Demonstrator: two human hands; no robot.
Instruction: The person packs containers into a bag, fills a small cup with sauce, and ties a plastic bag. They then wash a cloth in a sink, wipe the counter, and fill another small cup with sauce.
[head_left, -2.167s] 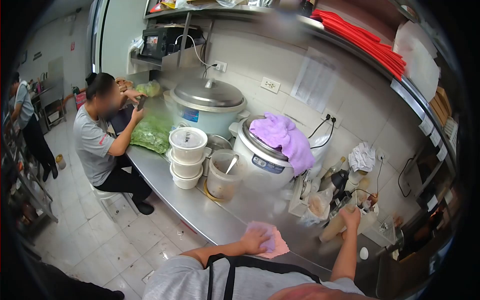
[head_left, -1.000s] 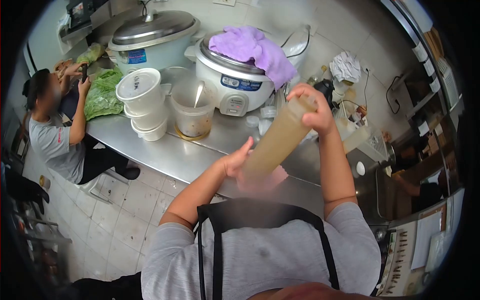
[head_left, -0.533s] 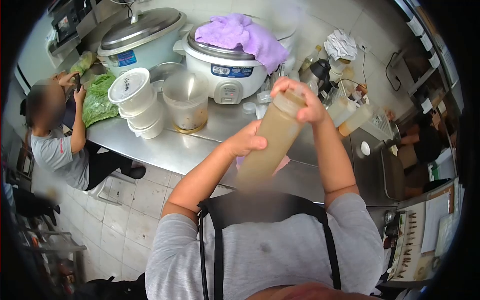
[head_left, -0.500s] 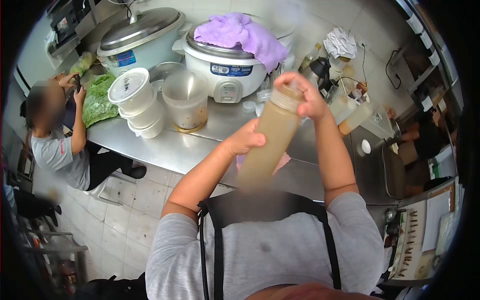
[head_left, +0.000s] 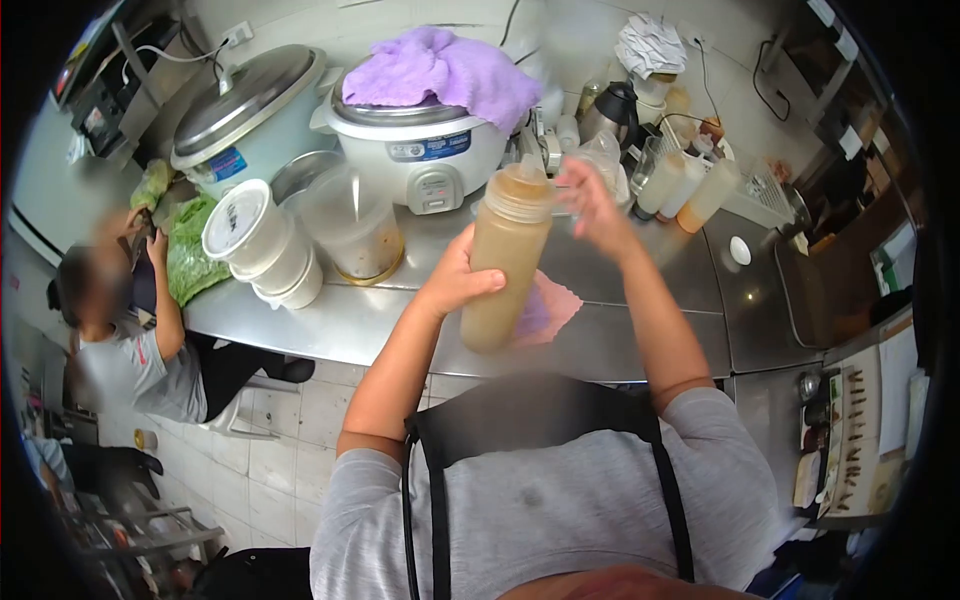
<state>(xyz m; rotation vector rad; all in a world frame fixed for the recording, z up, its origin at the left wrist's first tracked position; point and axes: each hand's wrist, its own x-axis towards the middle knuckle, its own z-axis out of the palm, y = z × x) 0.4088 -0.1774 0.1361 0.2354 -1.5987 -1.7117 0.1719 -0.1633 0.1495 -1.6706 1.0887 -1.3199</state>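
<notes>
One head view showed the left hand [head_left: 455,283] wrapped around a tan squeeze bottle [head_left: 503,257], held upright above the steel counter [head_left: 640,330]; the right hand [head_left: 592,195], blurred, spread open just beside its cap; a pink cloth [head_left: 550,308] lay partly hidden behind the bottle.

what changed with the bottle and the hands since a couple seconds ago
The right hand lifted the squeeze bottle from the counter's right end toward the body, gripped its cap, and has now let go, open beside it. The left hand left the pink cloth and took the bottle's middle. The cloth, rice cookers and tubs stayed put.
</notes>
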